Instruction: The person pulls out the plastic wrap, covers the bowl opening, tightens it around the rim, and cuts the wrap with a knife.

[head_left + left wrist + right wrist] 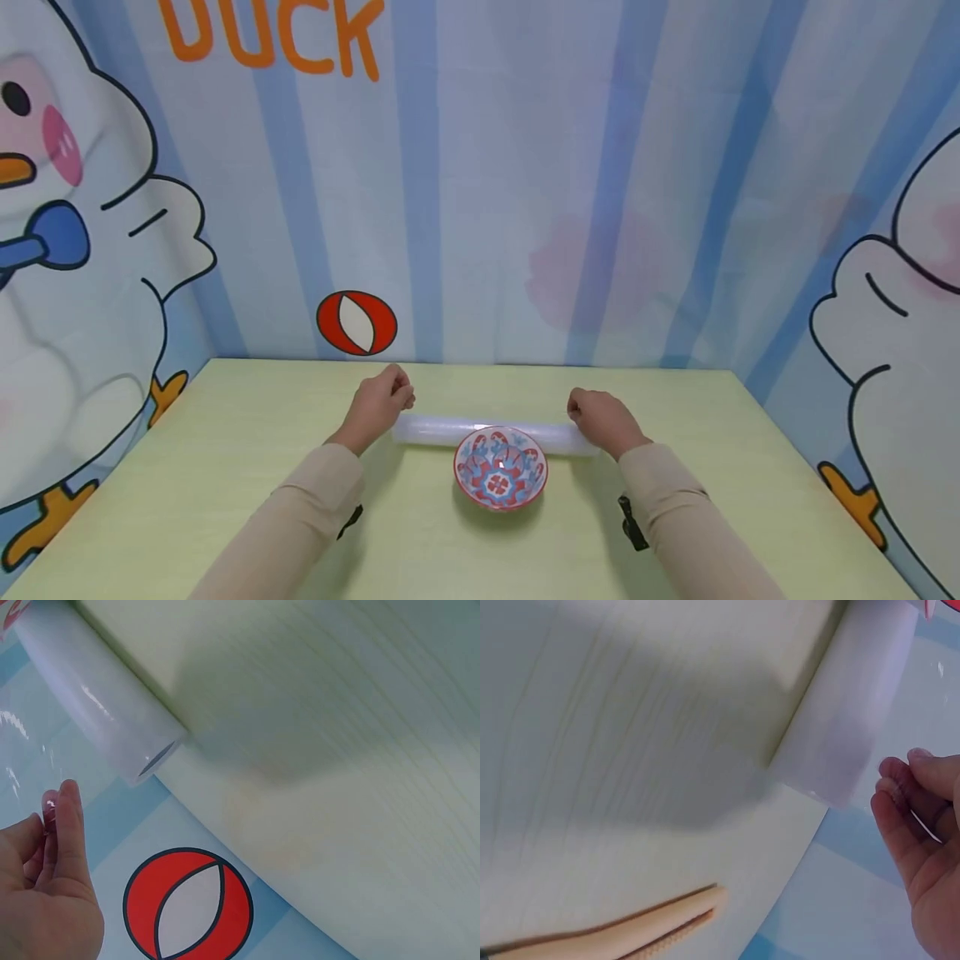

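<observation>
A roll of clear plastic wrap (pixel 435 431) lies crosswise on the table. Just in front of it stands a patterned red, white and blue bowl (pixel 500 471), with nothing visible inside. My left hand (pixel 381 400) is by the roll's left end, thumb and fingers pinching the film edge. In the left wrist view, glints show the transparent film (pixel 13 724) between hand and roll. Over the roll's right end, my right hand (pixel 603 421) pinches the film too; faint glints mark the film (pixel 940 671) in the right wrist view. Most of the film is hard to see.
The pale yellow table (pixel 247 433) ends at a blue-striped backdrop (pixel 495 183) with cartoon ducks. A long tan object (pixel 622 926) with a ridged edge lies at the lower left of the right wrist view; its kind is unclear.
</observation>
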Demonstrator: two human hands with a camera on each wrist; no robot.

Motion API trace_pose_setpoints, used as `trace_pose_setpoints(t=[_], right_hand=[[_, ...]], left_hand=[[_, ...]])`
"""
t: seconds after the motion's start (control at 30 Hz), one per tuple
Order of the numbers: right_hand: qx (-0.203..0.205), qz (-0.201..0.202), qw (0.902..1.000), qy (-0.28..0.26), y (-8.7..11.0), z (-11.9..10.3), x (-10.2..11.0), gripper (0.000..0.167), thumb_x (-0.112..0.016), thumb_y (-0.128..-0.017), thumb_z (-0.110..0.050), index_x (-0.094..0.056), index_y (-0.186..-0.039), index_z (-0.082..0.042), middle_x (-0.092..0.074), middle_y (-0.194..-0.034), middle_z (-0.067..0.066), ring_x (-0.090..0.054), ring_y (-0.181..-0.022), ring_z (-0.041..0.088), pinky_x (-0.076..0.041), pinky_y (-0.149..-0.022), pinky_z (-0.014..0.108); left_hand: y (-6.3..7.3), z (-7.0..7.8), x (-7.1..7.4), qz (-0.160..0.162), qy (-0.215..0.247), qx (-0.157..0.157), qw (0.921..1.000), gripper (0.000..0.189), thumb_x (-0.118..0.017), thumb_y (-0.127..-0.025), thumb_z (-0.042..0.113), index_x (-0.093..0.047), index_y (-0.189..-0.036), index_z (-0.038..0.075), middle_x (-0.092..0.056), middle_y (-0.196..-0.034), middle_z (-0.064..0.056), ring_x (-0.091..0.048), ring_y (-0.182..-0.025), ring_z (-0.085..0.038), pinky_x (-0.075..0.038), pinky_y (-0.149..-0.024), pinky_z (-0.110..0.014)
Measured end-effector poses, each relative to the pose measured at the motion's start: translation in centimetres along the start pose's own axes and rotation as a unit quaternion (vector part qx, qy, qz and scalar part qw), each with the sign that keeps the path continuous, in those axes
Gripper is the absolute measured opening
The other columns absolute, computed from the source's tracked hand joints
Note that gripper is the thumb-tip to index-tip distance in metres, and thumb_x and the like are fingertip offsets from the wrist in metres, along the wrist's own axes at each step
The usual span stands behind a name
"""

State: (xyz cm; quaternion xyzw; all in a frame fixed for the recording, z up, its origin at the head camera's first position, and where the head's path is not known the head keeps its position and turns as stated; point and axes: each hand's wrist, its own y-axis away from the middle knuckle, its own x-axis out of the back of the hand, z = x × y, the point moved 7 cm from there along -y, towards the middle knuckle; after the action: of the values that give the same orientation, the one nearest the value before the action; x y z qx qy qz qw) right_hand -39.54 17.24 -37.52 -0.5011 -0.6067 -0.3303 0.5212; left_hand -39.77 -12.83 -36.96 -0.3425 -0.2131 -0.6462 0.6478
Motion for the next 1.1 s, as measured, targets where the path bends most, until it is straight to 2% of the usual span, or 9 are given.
trace_pose_setpoints(t=[0.2,0.37,0.57,0.63,0.8,0.9,1.1], right_hand=[[0.016,-0.010,0.9998,0.010,0.0,-0.1,0.5,0.015,-0.054,-0.091,-0.007,-0.066,-0.099,-0.005,-0.067,-0.095,0.009,-0.062,-0.089,0.025,-0.051,-0.080,0.038],[0.020,-0.016,0.9997,-0.008,-0.1,-0.2,0.9,0.017,-0.051,-0.092,-0.006,-0.068,-0.096,-0.005,-0.066,-0.092,0.008,-0.062,-0.088,0.025,-0.051,-0.079,0.038],[0.018,-0.039,0.9990,-0.008,-0.2,0.1,1.6,0.020,-0.049,-0.092,-0.009,-0.068,-0.099,-0.005,-0.067,-0.096,0.009,-0.061,-0.093,0.027,-0.050,-0.082,0.041],[0.023,-0.045,0.9987,-0.011,-0.2,0.0,1.8,0.020,-0.050,-0.092,-0.009,-0.068,-0.098,-0.005,-0.067,-0.096,0.009,-0.061,-0.094,0.027,-0.050,-0.083,0.042],[0.029,-0.047,0.9983,-0.018,-0.2,-0.2,2.2,0.020,-0.050,-0.092,-0.010,-0.068,-0.101,-0.005,-0.067,-0.098,0.009,-0.061,-0.095,0.028,-0.050,-0.084,0.042],[0.023,-0.043,0.9986,-0.017,-0.2,-0.2,2.2,0.021,-0.050,-0.093,-0.011,-0.068,-0.102,-0.006,-0.067,-0.099,0.009,-0.061,-0.097,0.028,-0.049,-0.085,0.042],[0.028,-0.034,0.9989,-0.017,-0.1,0.1,2.6,0.020,-0.051,-0.093,-0.012,-0.068,-0.101,-0.007,-0.067,-0.098,0.009,-0.062,-0.095,0.027,-0.050,-0.084,0.042]], left_hand=[[-0.1,0.2,0.3,-0.008,0.007,0.000,0.9999,0.008,-0.049,-0.094,0.014,-0.051,-0.092,0.006,-0.064,-0.085,-0.007,-0.060,-0.078,-0.017,-0.051,-0.075,-0.032],[-0.2,-0.1,0.6,-0.006,0.019,0.016,0.9997,0.008,-0.051,-0.094,0.013,-0.052,-0.094,0.006,-0.065,-0.087,-0.008,-0.064,-0.083,-0.022,-0.053,-0.082,-0.035],[-0.5,0.4,0.8,-0.001,0.032,0.003,0.9995,0.027,-0.052,-0.093,0.013,-0.057,-0.117,0.002,-0.068,-0.086,-0.009,-0.066,-0.080,-0.023,-0.055,-0.078,-0.033],[-0.6,0.5,0.9,-0.001,0.031,-0.001,0.9995,0.025,-0.053,-0.093,0.013,-0.061,-0.114,0.002,-0.068,-0.084,-0.009,-0.065,-0.078,-0.022,-0.055,-0.078,-0.033],[-0.6,0.5,1.5,0.007,0.024,-0.009,0.9996,0.016,-0.054,-0.093,0.016,-0.066,-0.094,0.006,-0.067,-0.081,-0.006,-0.062,-0.076,-0.019,-0.053,-0.077,-0.032],[-0.5,0.7,1.7,0.005,0.023,-0.020,0.9995,0.016,-0.053,-0.093,0.016,-0.066,-0.093,0.006,-0.067,-0.081,-0.006,-0.063,-0.077,-0.018,-0.053,-0.078,-0.033],[-0.5,1.3,2.0,-0.001,0.037,-0.018,0.9991,0.016,-0.054,-0.093,0.015,-0.066,-0.096,0.005,-0.067,-0.084,-0.009,-0.062,-0.073,-0.014,-0.054,-0.077,-0.032]])
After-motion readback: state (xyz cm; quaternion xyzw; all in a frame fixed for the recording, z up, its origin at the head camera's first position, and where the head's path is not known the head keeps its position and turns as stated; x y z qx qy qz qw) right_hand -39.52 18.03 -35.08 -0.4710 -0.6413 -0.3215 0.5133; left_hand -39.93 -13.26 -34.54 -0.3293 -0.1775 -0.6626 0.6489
